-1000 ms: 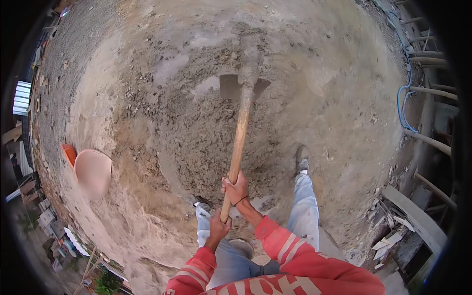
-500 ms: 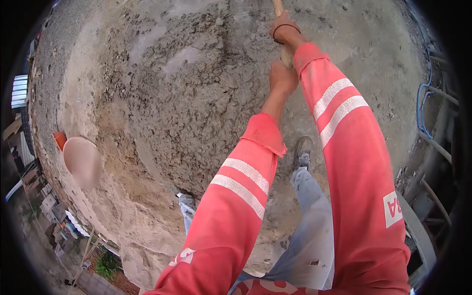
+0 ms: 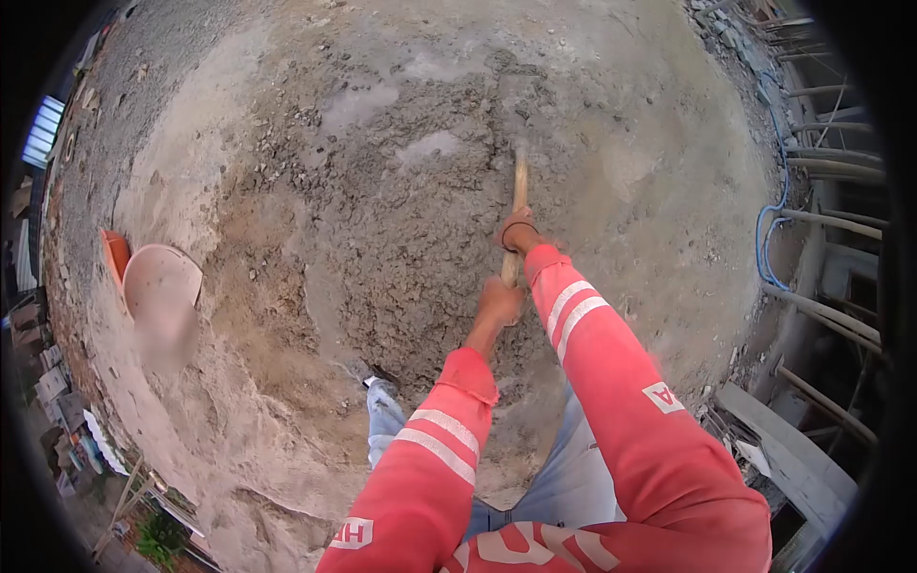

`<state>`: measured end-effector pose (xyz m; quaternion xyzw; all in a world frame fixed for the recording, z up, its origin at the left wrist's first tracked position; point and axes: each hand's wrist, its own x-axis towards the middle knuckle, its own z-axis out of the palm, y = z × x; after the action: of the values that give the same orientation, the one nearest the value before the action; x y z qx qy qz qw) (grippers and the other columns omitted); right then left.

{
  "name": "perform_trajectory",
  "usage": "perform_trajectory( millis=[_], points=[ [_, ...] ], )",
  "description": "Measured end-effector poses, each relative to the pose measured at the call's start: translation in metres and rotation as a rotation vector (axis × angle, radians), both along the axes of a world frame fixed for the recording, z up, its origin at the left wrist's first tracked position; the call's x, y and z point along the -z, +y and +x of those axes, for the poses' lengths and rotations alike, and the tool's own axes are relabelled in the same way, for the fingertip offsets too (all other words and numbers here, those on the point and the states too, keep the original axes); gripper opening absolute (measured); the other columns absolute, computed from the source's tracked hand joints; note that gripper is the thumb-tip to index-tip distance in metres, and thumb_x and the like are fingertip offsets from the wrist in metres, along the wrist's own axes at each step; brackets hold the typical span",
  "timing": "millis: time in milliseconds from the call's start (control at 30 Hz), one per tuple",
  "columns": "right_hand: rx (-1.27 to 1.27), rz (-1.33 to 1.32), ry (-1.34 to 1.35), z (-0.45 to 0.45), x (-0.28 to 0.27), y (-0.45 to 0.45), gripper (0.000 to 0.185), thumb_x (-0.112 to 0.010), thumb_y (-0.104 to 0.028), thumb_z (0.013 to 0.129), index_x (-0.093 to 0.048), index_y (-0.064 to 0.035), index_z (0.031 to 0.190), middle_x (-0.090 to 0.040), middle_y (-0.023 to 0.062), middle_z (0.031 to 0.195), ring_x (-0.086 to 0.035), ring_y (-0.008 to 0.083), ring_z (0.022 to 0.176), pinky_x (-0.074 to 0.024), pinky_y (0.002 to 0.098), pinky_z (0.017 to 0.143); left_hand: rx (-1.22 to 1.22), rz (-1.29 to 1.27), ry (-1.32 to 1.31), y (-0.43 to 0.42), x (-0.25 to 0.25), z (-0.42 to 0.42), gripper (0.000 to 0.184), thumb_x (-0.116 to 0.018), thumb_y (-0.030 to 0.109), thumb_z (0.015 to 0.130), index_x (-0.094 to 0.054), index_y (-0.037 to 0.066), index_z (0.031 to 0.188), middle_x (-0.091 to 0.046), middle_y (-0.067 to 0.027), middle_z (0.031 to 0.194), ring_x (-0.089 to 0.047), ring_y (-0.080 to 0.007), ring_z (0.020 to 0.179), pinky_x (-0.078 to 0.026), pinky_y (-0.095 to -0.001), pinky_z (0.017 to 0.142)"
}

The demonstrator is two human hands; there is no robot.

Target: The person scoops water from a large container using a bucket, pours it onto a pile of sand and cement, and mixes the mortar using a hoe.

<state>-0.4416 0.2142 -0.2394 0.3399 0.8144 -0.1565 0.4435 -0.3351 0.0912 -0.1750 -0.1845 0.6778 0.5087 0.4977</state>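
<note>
Both hands grip the wooden handle (image 3: pixel 521 181) of a hoe, stretched out ahead of me. My right hand (image 3: pixel 518 232) is closed round it higher up, with a dark band at the wrist. Nearer my body, my left hand (image 3: pixel 500 302) is wrapped round the handle's lower part. The handle's far end meets the wet grey mix (image 3: pixel 420 229) spread on the ground; the hoe's blade cannot be made out there. Lumpy mix lies to the left of the handle and below it, with small pale puddles near its upper part.
A pale, partly blurred basin (image 3: pixel 162 282) and an orange container (image 3: pixel 116 253) lie at the left. At the right are a blue hose (image 3: pixel 764 239), wooden poles (image 3: pixel 831 222) and a long board (image 3: pixel 788 454). My left foot (image 3: pixel 374 380) stands at the mix's lower edge.
The hoe and both hands first reached forward and right, then came partly back toward me. The blade, visible a second ago, no longer shows. The hands have kept their hold.
</note>
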Motion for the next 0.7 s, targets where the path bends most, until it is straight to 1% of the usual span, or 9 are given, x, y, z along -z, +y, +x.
perform_trajectory(
  millis=[100, 167, 267, 333, 367, 433, 533, 633, 700],
  points=[
    [0.237, -0.108, 0.058, 0.016, -0.025, -0.041, 0.044, -0.065, -0.023, 0.087, -0.047, 0.0052, 0.116, -0.067, 0.0189, 0.092, -0.071, 0.0277, 0.083, -0.0579, 0.0379, 0.062, 0.041, 0.059, 0.012, -0.074, -0.050, 0.004, 0.030, -0.066, 0.018, 0.083, -0.060, -0.007, 0.100, -0.067, -0.0193, 0.079, -0.067, -0.0272, 0.060, -0.050, -0.0394, 0.051],
    [0.796, -0.282, 0.224, 0.041, -0.064, -0.067, 0.024, -0.059, -0.016, 0.091, -0.055, 0.0027, 0.107, -0.066, 0.0141, 0.080, -0.069, 0.0231, 0.068, -0.0554, 0.0353, 0.051, 0.113, -0.005, 0.047, -0.119, -0.092, 0.018, 0.020, -0.066, 0.015, 0.084, -0.059, -0.002, 0.092, -0.062, -0.0120, 0.070, -0.063, -0.0177, 0.056, -0.046, -0.0335, 0.044],
    [1.321, -0.471, 0.403, 0.077, -0.061, -0.107, 0.016, -0.055, -0.007, 0.094, -0.051, 0.0050, 0.104, -0.057, 0.0096, 0.072, -0.058, 0.0170, 0.055, -0.0461, 0.0287, 0.042, 0.227, -0.024, 0.317, -0.189, -0.099, 0.065, 0.023, -0.066, 0.013, 0.078, -0.062, -0.002, 0.095, -0.063, -0.0158, 0.070, -0.066, -0.0282, 0.063, -0.050, -0.0406, 0.058],
    [1.375, -0.456, 0.605, 0.116, -0.081, -0.162, 0.003, -0.051, -0.004, 0.093, -0.054, -0.0022, 0.095, -0.049, 0.0020, 0.066, -0.048, 0.0144, 0.048, -0.0465, 0.0305, 0.042, 0.298, -0.036, 0.345, -0.240, -0.149, 0.076, 0.028, -0.066, 0.013, 0.076, -0.062, -0.002, 0.100, -0.065, -0.0230, 0.082, -0.065, -0.0390, 0.078, -0.050, -0.0449, 0.071],
    [1.378, -0.434, 0.606, 0.131, -0.102, -0.187, 0.005, -0.054, -0.003, 0.092, -0.049, -0.0045, 0.090, -0.051, 0.0028, 0.067, -0.051, 0.0139, 0.050, -0.0455, 0.0295, 0.042, 0.324, -0.024, 0.340, -0.261, -0.164, 0.085, 0.032, -0.065, 0.012, 0.076, -0.062, -0.003, 0.104, -0.066, -0.0277, 0.092, -0.064, -0.0450, 0.088, -0.050, -0.0470, 0.077],
    [1.431, -0.549, 0.574, 0.164, -0.129, -0.229, 0.017, -0.057, -0.001, 0.090, -0.042, -0.0054, 0.097, -0.052, 0.0042, 0.069, -0.051, 0.0147, 0.050, -0.0473, 0.0311, 0.043, 0.334, -0.081, 0.315, -0.294, -0.187, 0.108, 0.024, -0.065, 0.011, 0.078, -0.059, -0.002, 0.097, -0.064, -0.0276, 0.086, -0.063, -0.0455, 0.083, -0.050, -0.0470, 0.073],
    [1.472, -0.800, 0.442, 0.207, -0.156, -0.259, 0.031, -0.061, 0.003, 0.089, -0.036, -0.0032, 0.107, -0.055, 0.0091, 0.076, -0.060, 0.0207, 0.055, -0.0530, 0.0357, 0.048, 0.416, -0.245, 0.314, -0.338, -0.173, 0.170, 0.023, -0.067, 0.010, 0.074, -0.059, 0.001, 0.094, -0.061, -0.0234, 0.072, -0.062, -0.0453, 0.069, -0.050, -0.0473, 0.065],
    [1.444, -0.922, 0.474, 0.228, -0.155, -0.243, 0.032, -0.061, 0.003, 0.089, -0.037, -0.0026, 0.110, -0.056, 0.0094, 0.077, -0.062, 0.0203, 0.058, -0.0547, 0.0346, 0.051, 0.544, -0.380, 0.406, -0.328, -0.173, 0.195, 0.023, -0.067, 0.011, 0.074, -0.059, 0.002, 0.093, -0.058, -0.0214, 0.066, -0.059, -0.0443, 0.062, -0.050, -0.0461, 0.061],
    [1.356, -0.950, 0.568, 0.223, -0.156, -0.208, 0.034, -0.061, 0.002, 0.090, -0.036, -0.0025, 0.113, -0.056, 0.0087, 0.078, -0.063, 0.0190, 0.059, -0.0545, 0.0335, 0.051, 0.452, -0.321, 0.398, -0.289, -0.153, 0.190, 0.020, -0.066, 0.010, 0.074, -0.059, 0.002, 0.092, -0.057, -0.0189, 0.065, -0.058, -0.0381, 0.058, -0.049, -0.0426, 0.059]
  ],
)
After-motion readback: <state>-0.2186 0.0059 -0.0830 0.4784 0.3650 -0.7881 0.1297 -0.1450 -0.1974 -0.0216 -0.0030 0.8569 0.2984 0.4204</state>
